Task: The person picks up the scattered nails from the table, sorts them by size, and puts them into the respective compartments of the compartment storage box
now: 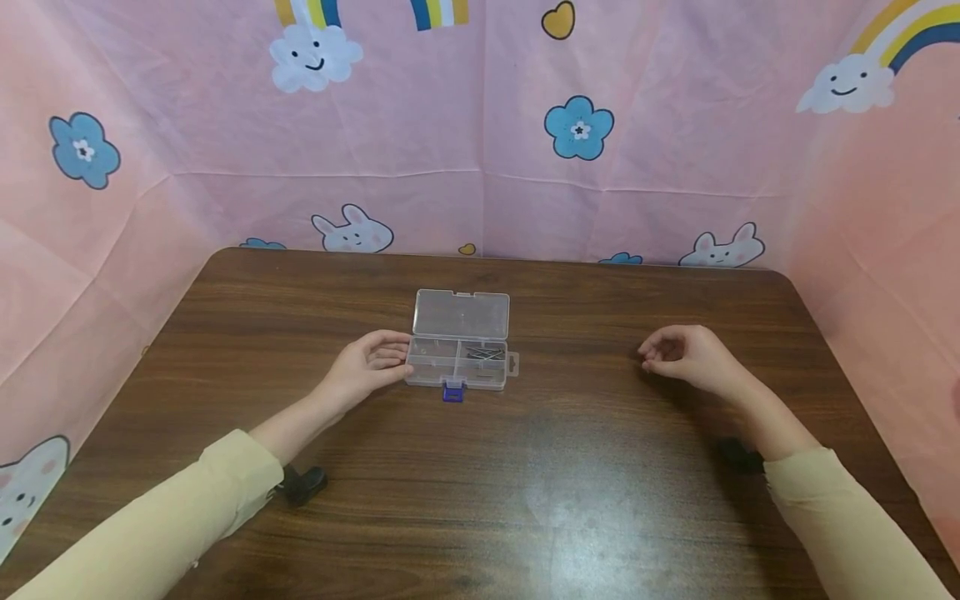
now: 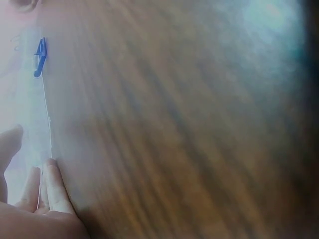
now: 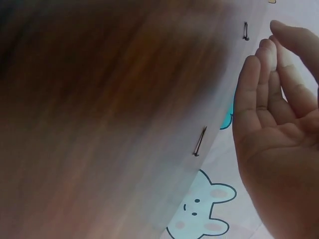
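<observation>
A clear plastic compartment box [image 1: 432, 370] lies on the table with its lid [image 1: 461, 315] raised at the back. My left hand [image 1: 367, 362] holds the box by its left side, thumb near the front corner and fingers farther back. A blue latch [image 1: 452, 392] hangs at the box's front. Thin metal nails [image 1: 486, 354] lie in the back right compartment. Off to the right, my right hand [image 1: 682, 357] hovers with loosely bent fingers and nothing visible between them. In the right wrist view, two thin nails, one nearer [image 3: 200, 142] and one farther [image 3: 245, 31], lie on the table beside that hand.
The brown wooden table [image 1: 570, 467] has a bright glare patch in front. Pink printed cloth [image 1: 675, 75] walls it in behind and on both sides. A clear hanging tab [image 1: 513, 364] sticks out from the box's right side.
</observation>
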The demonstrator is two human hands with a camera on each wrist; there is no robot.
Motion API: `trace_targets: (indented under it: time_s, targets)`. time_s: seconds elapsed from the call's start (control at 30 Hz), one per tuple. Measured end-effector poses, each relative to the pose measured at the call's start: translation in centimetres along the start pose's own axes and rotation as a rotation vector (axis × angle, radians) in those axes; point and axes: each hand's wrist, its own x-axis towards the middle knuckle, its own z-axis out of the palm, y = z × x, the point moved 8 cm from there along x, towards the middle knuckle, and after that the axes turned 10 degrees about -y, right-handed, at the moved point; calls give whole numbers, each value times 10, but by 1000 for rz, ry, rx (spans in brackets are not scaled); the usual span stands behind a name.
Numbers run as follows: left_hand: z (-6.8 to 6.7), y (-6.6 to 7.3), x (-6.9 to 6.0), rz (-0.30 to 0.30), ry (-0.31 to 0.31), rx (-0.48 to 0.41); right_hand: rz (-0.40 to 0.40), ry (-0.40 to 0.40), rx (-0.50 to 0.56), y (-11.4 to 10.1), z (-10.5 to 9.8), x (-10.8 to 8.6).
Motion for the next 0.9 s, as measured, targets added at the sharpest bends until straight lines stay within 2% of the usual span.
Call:
trace_targets:
  time_s: [0.33,0.53,0.9]
  targets:
    - [0,1,0,0,3,12,39,7,-30,10,2,-4]
    - [0,1,-1,-7,4,28,48,28,-101,9,3,-1]
    - [0,2,-2,-16,-7,22,67,41,-146,9,2,-2]
